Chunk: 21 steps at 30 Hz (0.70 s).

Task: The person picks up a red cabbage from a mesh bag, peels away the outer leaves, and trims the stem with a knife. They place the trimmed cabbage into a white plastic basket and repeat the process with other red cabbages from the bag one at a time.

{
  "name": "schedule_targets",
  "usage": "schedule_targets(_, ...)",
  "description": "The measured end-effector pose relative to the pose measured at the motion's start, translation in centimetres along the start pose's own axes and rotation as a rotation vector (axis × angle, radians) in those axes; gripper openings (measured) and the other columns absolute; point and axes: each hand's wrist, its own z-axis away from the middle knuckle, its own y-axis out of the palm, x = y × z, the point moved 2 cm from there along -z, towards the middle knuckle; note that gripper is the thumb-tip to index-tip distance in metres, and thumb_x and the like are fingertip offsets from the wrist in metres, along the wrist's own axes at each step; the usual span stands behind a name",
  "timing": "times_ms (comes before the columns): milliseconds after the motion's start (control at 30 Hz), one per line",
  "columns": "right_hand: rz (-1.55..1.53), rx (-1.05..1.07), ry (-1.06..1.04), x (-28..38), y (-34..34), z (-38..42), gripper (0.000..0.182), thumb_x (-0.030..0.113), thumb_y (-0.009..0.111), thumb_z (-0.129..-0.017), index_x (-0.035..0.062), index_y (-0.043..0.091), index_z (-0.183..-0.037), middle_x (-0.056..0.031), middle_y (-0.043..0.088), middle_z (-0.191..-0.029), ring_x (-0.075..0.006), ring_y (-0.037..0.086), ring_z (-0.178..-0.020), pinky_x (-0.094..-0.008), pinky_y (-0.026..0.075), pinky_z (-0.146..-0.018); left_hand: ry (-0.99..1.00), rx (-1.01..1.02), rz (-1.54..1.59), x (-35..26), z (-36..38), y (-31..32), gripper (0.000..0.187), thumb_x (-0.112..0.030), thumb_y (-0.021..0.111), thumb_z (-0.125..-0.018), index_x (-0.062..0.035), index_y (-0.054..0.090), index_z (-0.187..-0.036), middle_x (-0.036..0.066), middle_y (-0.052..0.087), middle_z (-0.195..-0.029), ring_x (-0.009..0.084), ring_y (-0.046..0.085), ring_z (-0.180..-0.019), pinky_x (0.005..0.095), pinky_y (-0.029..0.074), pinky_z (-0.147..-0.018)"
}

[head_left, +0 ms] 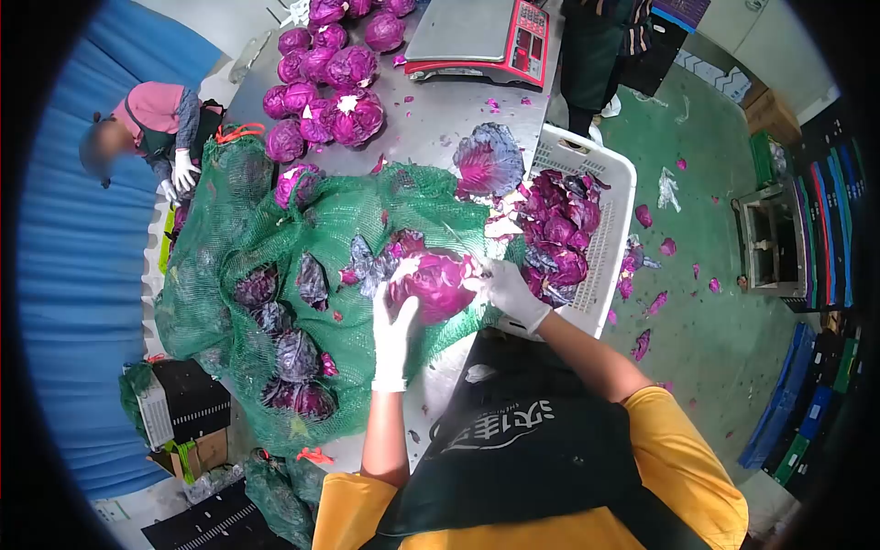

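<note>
A red cabbage [434,288] is between my two gloved hands, over a green mesh bag [367,206] spread on the metal table. My left hand [395,335] supports its left side, thumb and fingers curved against it. At the cabbage's right end, the fingers of my right hand [513,291] are closed on its pale edge. Loose dark outer leaves [368,266] lie on the mesh just behind the cabbage. More cabbages [298,356] show under the netting on the left. A large loose leaf [489,160] rests farther back on the table.
To the right, a white crate [616,215] holds a heap of leaves. Trimmed cabbages [353,115] are piled at the back left, beside a red scale [472,37]. A person in pink [151,110] works at the left; another person [591,60] stands behind. Scraps litter the green floor [687,302].
</note>
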Motion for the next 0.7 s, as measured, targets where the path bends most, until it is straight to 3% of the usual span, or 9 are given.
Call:
schedule_targets(33,-0.342,0.048,0.369,-0.4,0.7,0.7,0.029,0.023,0.072,-0.08,0.0011,0.064,-0.097,-0.0118,0.062,-0.076,-0.0247,0.061,-0.061,-0.0367,0.047,-0.057,-0.033,0.015,0.049,0.1,0.0,1.3,0.101,-0.025,0.081,-0.071,0.0058,0.018,-0.143,0.025,0.026,-0.144,0.0312,0.03,-0.133,0.0398,0.028,-0.11)
schedule_targets(100,-0.538,0.042,0.451,1.7,-0.5,1.5,0.019,0.013,0.068,-0.08,0.0006,0.063,-0.094,-0.0072,0.061,-0.073,-0.0154,0.059,-0.061,-0.0325,0.046,-0.053,0.079,-0.14,-0.442,1.4,-1.0,2.6,0.112,-0.037,0.083,-0.065,0.0098,0.016,-0.142,0.026,0.026,-0.144,0.0349,0.03,-0.133,0.0392,0.026,-0.11)
schedule_targets(233,-0.708,-0.188,0.796,1.6,-4.1,2.5,0.01,0.011,0.067,-0.078,0.003,0.062,-0.082,0.0008,0.061,-0.075,-0.0073,0.053,-0.052,-0.0241,0.043,-0.049,0.178,-0.092,-0.298,0.4,-2.4,2.6,0.085,-0.02,0.086,-0.063,0.0002,0.035,-0.129,0.016,0.046,-0.124,0.0247,0.048,-0.113,0.0377,0.038,-0.101)
schedule_targets(300,-0.817,-0.253,0.659,-3.6,-6.7,3.3,0.008,0.011,0.066,-0.08,0.0057,0.06,-0.083,0.0005,0.061,-0.072,-0.0063,0.056,-0.062,-0.0236,0.043,-0.054,0.215,0.006,-0.19,2.3,-4.0,0.7,0.086,-0.018,0.086,-0.062,-0.0017,0.035,-0.129,0.015,0.046,-0.125,0.0242,0.048,-0.114,0.0375,0.04,-0.1)
schedule_targets(367,0.046,-0.213,0.534,-5.1,-10.5,3.9,0.023,0.014,0.067,-0.077,0.0015,0.058,-0.095,-0.0122,0.06,-0.085,-0.0279,0.061,-0.078,-0.0367,0.048,-0.068,0.154,0.107,-0.148,1.7,-4.2,0.2,0.09,-0.02,0.087,-0.06,-0.0019,0.035,-0.131,0.016,0.046,-0.127,0.0249,0.048,-0.116,0.0378,0.04,-0.101)
schedule_targets(433,0.374,-0.391,0.314,-3.9,-11.8,4.1,0.026,0.015,0.065,-0.078,0.0004,0.057,-0.098,-0.016,0.059,-0.085,-0.0367,0.058,-0.078,-0.0448,0.048,-0.072,0.257,0.106,-0.312,0.8,-4.2,1.2,0.094,-0.025,0.087,-0.058,-0.0005,0.034,-0.132,0.017,0.046,-0.126,0.0266,0.049,-0.115,0.0381,0.042,-0.099)
schedule_targets(533,0.375,-0.343,-0.142,-1.4,-9.9,1.9,0.02,0.011,0.056,-0.08,0.0007,0.059,-0.096,-0.0138,0.061,-0.082,-0.0306,0.058,-0.071,-0.0394,0.05,-0.067,0.514,0.158,-0.709,-2.6,-2.8,4.9,0.107,-0.037,0.087,-0.054,0.0018,0.03,-0.137,0.022,0.045,-0.127,0.0344,0.049,-0.117,0.0418,0.042,-0.099)
schedule_targets(633,0.324,-0.174,-0.064,0.5,-7.3,2.0,0.04,0.005,0.051,-0.083,0.0048,0.055,-0.123,-0.0197,0.062,-0.088,-0.0323,0.062,-0.077,-0.0406,0.051,-0.068,0.645,0.202,-0.841,-1.6,-2.6,5.9,0.114,-0.039,0.087,-0.053,0.0012,0.026,-0.14,0.028,0.037,-0.134,0.0421,0.04,-0.124,0.0451,0.038,-0.102)
schedule_targets(700,0.298,-0.092,0.117,0.5,-6.1,2.5,0.036,0.011,0.053,-0.086,0.0043,0.054,-0.121,-0.0204,0.061,-0.086,-0.033,0.061,-0.075,-0.0416,0.049,-0.066,0.602,0.201,-0.957,-2.1,-2.7,6.2,0.117,-0.039,0.087,-0.052,-0.0007,0.022,-0.142,0.031,0.029,-0.139,0.045,0.034,-0.128,0.0466,0.036,-0.104)
